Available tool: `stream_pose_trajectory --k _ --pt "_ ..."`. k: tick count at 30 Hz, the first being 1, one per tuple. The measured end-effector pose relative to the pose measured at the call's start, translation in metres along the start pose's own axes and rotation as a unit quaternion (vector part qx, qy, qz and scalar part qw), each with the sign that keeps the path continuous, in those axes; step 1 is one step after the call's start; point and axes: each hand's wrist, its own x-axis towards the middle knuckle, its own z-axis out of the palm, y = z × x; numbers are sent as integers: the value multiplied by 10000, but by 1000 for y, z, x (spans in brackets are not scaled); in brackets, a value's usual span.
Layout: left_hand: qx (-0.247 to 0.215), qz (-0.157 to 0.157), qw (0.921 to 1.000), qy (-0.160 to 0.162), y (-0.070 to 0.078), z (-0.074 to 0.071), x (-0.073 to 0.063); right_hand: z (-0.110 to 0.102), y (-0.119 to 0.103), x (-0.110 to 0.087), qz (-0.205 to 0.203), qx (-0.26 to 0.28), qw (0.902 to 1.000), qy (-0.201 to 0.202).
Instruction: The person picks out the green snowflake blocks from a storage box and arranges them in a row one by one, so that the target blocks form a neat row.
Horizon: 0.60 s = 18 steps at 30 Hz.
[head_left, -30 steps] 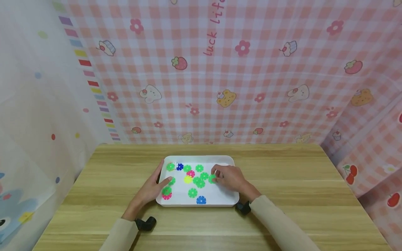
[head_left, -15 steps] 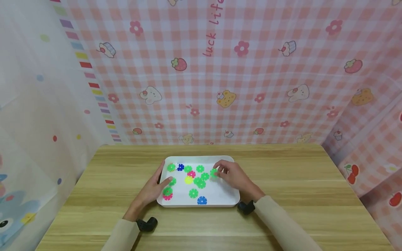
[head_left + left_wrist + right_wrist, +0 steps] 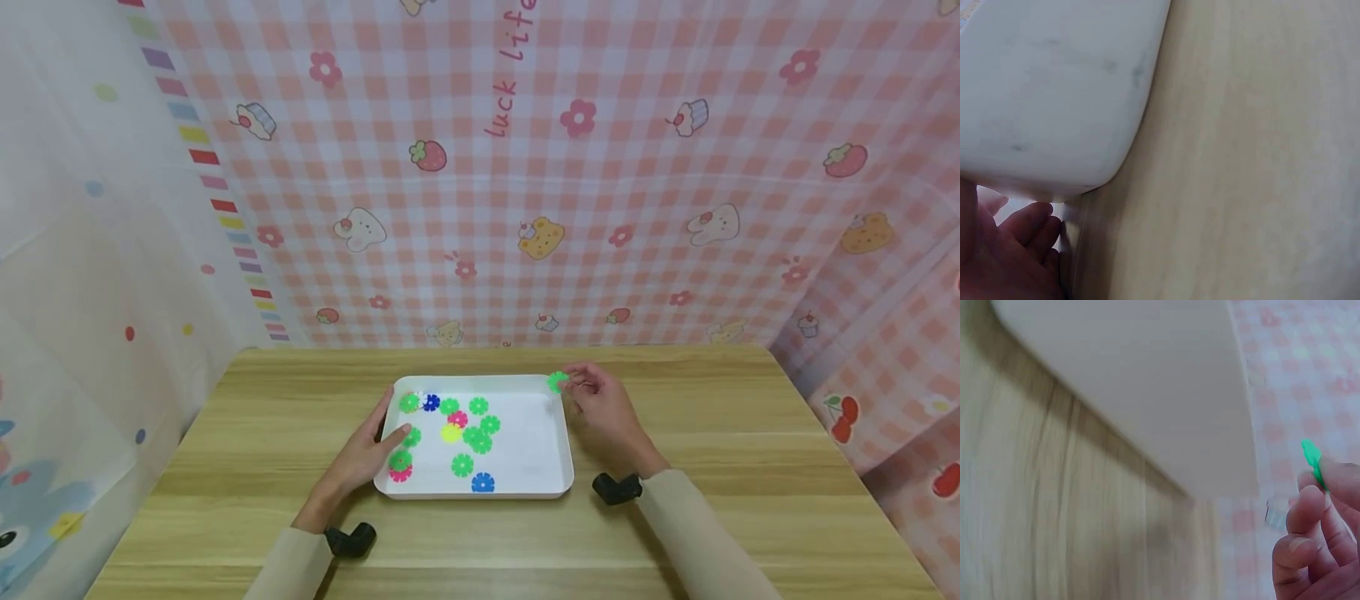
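A white tray (image 3: 525, 454) lies on the table with several notched plastic snowflake discs in it. My left hand (image 3: 364, 454) holds the tray's left side, thumb over the rim and fingers outside; the left wrist view shows those fingers (image 3: 1035, 231) against the tray wall. Between thumb and finger of my right hand (image 3: 609, 414) a green snowflake disc (image 3: 557, 382) is pinched above the tray's far right corner. Seen edge-on in the right wrist view, the same green disc (image 3: 1313, 461) sticks out from the fingertips. A green disc (image 3: 412, 436) lies by my left thumb.
Green discs cluster mid-tray beside a yellow disc (image 3: 451, 432) and a pink disc (image 3: 457, 418). A dark blue disc (image 3: 431, 402) lies at the far left, a lighter blue disc (image 3: 483, 482) near the front wall. Behind the wooden table (image 3: 712, 433) hangs a checked cloth (image 3: 480, 192).
My right hand has lifted the green disc from inside the tray and carried it right and away from me, to the far right corner. The left hand stays on the tray.
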Motion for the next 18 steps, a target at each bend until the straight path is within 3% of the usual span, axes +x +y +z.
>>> stream_pose_trajectory --k 11,18 --pt "-66 16 10000 18 -1 1 1 -17 34 13 434 63 9962 753" --pt "-33 -14 10000 26 0 0 0 -18 47 17 603 -265 9924 1039"
